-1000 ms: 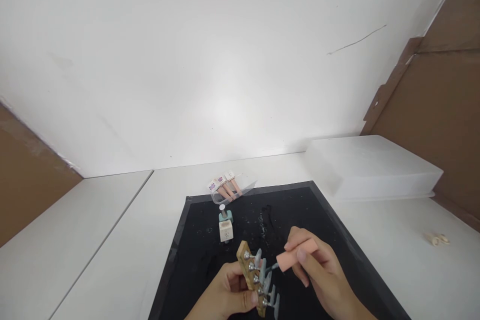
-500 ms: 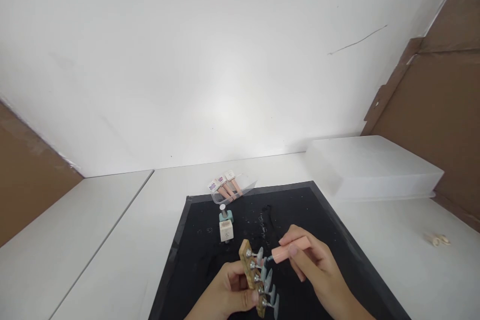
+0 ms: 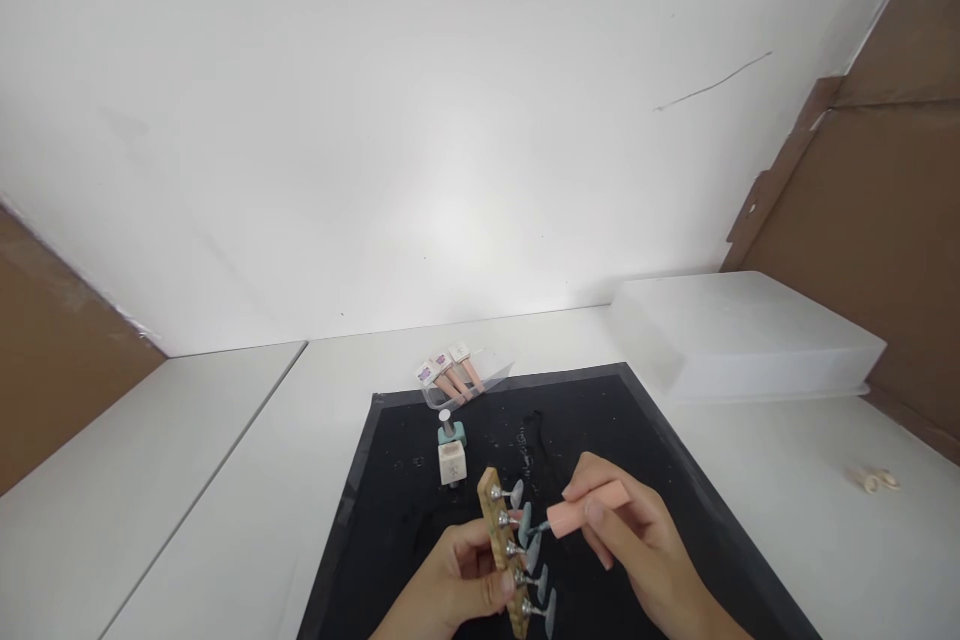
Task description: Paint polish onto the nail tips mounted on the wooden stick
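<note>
A narrow wooden bar (image 3: pixel 495 525) is gripped between the thumb and fingers of my left hand (image 3: pixel 469 580). Several metal posts stick out of its right side, each bearing a grey-green nail tip (image 3: pixel 533 553). My right hand (image 3: pixel 637 530) pinches a pink-handled brush cap (image 3: pixel 588 508). The brush end, coated dark grey-green, is at the upper nail tips; whether it touches one is hard to tell. Beyond my left hand stands a white square bottle (image 3: pixel 452 463), with a teal bottle (image 3: pixel 451 432) just behind it.
Both hands are over a black mat (image 3: pixel 405 520). At its far edge a clear tray (image 3: pixel 491 378) holds pink-capped bottles (image 3: pixel 450 378). A white translucent box (image 3: pixel 765 350) sits at the right rear, and small cream rings (image 3: pixel 874 480) lie at the right.
The wooden bar has tilted slightly in my left hand, its upper end rising. My right hand and the brush have shifted slightly right.
</note>
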The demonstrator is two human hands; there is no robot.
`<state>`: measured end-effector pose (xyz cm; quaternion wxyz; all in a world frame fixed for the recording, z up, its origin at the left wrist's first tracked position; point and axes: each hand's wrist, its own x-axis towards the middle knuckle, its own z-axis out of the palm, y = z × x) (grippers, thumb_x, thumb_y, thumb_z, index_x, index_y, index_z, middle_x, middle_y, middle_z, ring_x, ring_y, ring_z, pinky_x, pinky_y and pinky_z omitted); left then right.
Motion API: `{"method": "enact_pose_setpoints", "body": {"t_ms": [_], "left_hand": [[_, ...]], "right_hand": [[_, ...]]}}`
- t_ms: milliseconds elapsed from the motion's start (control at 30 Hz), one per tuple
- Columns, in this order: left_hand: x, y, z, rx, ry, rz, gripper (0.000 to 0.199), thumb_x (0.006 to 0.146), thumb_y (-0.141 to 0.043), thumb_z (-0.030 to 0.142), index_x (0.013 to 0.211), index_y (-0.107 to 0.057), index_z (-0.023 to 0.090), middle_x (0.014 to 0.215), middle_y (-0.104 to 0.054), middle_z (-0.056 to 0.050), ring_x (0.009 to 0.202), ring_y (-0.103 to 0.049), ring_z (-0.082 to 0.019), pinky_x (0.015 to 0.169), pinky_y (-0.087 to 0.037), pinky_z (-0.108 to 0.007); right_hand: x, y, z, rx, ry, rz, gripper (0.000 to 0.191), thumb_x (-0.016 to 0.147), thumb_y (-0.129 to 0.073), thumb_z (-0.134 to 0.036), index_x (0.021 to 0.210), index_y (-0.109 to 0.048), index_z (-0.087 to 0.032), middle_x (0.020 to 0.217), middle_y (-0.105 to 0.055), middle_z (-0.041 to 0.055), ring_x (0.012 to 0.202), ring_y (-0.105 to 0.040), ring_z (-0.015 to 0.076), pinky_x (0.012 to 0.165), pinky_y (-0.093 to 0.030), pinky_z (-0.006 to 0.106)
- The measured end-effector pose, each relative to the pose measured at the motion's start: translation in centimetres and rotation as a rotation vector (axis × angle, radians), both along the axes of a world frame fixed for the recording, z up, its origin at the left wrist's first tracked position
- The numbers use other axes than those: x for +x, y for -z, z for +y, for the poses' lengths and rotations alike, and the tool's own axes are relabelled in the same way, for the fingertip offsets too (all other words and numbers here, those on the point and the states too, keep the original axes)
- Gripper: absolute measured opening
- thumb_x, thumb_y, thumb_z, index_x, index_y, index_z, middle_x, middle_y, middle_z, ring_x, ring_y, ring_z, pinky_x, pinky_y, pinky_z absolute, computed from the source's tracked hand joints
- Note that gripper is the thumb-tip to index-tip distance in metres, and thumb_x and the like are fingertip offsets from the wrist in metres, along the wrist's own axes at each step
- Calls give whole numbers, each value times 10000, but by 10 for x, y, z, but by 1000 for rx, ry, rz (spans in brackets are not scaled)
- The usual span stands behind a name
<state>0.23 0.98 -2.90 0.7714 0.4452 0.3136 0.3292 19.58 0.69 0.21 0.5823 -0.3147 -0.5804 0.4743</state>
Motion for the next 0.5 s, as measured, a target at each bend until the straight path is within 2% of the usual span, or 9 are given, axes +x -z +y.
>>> {"method": "enact_pose_setpoints", "body": {"t_ms": [233,367,500], "left_hand": [[1,-2,1,-10,13,-4,301,604,-753,381,815,-715,170,669,-504,8,581,-396,-72,572,-308,-210],[1,-3,2,-16,15,15,314,596,-753,396,790,-707,153,647,-491,8,586,-402,-83,577,-309,-219],[-1,-3,4,-34,3,41,341,589,-759,392,805,-698,136,688,-501,-5,632,-414,-95,604,-314,-221]], "right_hand": [[2,-9,-1,103,14,-104,185,890,-519,-339,830,-647,-219,662,-497,-16,469,-417,96,454,-334,229],[2,-11,0,218,63,-201,115,875,-518,-210,856,-628,-233,660,-541,0,576,-503,151,517,-385,259],[1,-13,1,361,94,-277,215,796,-505,-69,898,-615,-222,664,-544,9,561,-514,159,480,-393,256]]}}
